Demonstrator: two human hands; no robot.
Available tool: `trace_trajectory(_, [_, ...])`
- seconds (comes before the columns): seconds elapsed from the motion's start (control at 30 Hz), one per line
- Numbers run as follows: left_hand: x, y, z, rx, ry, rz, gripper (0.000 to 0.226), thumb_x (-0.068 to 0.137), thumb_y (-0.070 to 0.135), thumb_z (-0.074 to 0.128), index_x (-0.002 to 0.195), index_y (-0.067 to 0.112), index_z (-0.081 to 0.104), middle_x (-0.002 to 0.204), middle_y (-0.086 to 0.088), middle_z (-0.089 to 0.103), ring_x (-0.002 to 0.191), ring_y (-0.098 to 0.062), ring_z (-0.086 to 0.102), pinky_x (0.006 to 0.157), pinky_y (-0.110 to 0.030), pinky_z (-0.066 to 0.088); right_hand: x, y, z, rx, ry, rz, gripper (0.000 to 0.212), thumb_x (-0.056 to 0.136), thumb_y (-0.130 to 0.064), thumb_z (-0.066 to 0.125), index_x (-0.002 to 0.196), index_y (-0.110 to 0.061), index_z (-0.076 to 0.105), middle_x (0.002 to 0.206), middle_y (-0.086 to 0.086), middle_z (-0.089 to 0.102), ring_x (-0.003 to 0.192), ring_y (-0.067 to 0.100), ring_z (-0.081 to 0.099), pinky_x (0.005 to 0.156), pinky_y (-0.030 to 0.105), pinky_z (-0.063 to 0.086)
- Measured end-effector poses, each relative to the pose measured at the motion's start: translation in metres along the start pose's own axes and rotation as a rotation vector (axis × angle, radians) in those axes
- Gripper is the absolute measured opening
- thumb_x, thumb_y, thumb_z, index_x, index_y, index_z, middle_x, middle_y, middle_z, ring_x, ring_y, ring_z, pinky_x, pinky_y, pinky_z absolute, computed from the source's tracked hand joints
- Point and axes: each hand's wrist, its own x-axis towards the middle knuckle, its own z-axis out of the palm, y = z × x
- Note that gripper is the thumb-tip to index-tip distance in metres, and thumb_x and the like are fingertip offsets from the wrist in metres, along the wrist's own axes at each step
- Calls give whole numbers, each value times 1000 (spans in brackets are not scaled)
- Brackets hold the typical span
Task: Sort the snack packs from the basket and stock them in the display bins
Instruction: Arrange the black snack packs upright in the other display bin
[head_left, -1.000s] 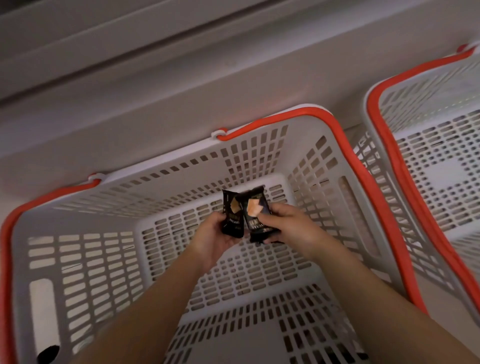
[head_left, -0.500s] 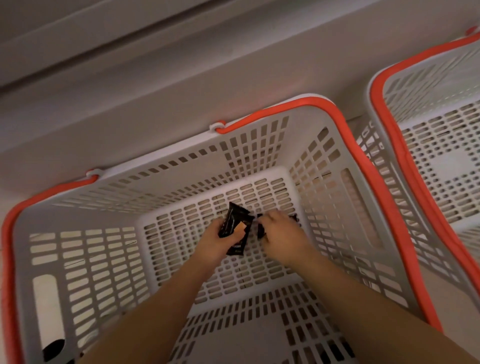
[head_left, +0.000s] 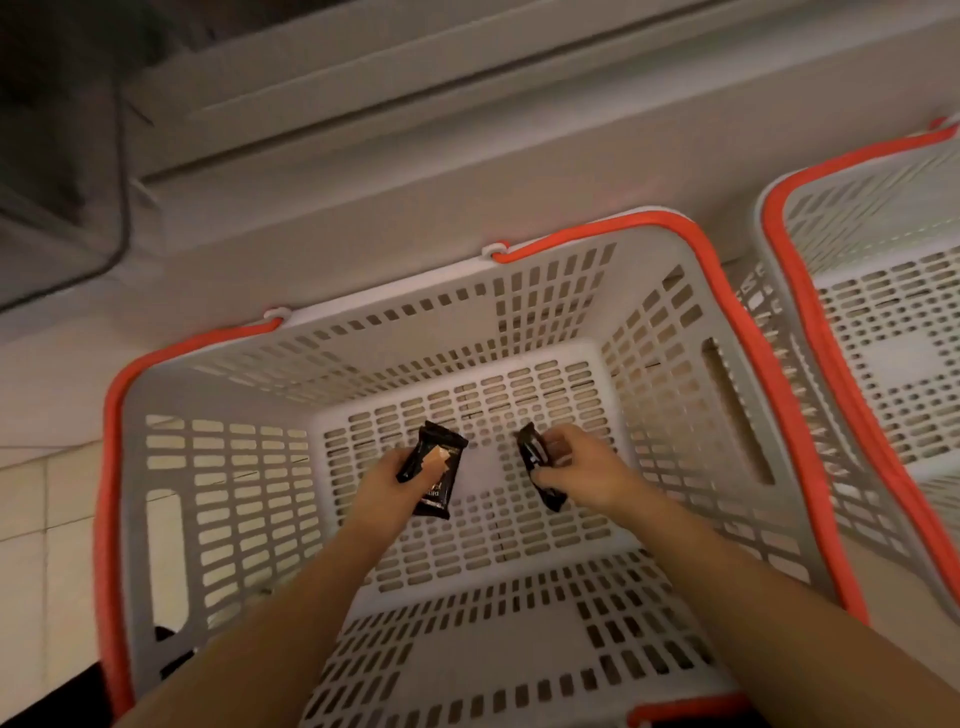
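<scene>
Fingers of L hand (head_left: 387, 480) curled round dark snack pack (head_left: 434, 475), R hand (head_left: 576, 467) pinching 2nd pack (head_left: 537, 462), both inside basket (head_left: 727, 415)

One head-worn camera looks steeply down, close above the basket (head_left: 675, 395), a second basket (head_left: 883, 364) at right.

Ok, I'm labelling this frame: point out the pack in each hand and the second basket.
left-hand pack (head_left: 434, 470): head view, on its printed front.
right-hand pack (head_left: 535, 457): head view, on its dark upper half.
second basket (head_left: 784, 249): head view, on its orange rim.
</scene>
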Motion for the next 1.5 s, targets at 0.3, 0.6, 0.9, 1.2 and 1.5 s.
trace_trajectory(0.3, [-90,75,-42,-184,8,397,10,82,56,55,90,58,60,91,22,69,81,5,64,63,-9,49,-130,-91,-15,980,-140,-218,32,98,-16,33,117,-7,56,107,10,66,93,21,61,76,34,51])
trace_trajectory(0.6, [-183,116,-113,31,-111,797,25,79,55,53,102,50,61,104,14,69,97,0,61,90,-27,46,-243,-161,-14,-84,11,-636,22,87,3,57,103,-13,62,95,7,64,83,13,59,75,21,50])
trace_trajectory(0.9, [-248,125,-188,233,-124,878,34,94,30,50,69,49,62,65,30,61,64,15,52,63,-5,37,-280,-209,26,-297,34,-791,27,87,-4,61,104,-26,61,99,4,64,89,11,57,82,26,47])
trace_trajectory(1.2, [-258,128,-193,87,1,783,24,73,53,66,82,30,63,67,6,69,54,4,58,54,-16,42,-270,-203,50,20,-250,-678,23,90,-18,53,111,-21,61,98,-1,70,92,10,62,79,24,53])
trace_trajectory(1.5, [-262,132,-179,-667,-167,705,44,80,36,58,119,15,55,112,-5,68,100,-18,66,84,-25,54,-258,-211,51,531,12,-763,19,94,-13,47,109,-7,57,94,7,71,80,12,68,66,23,53])
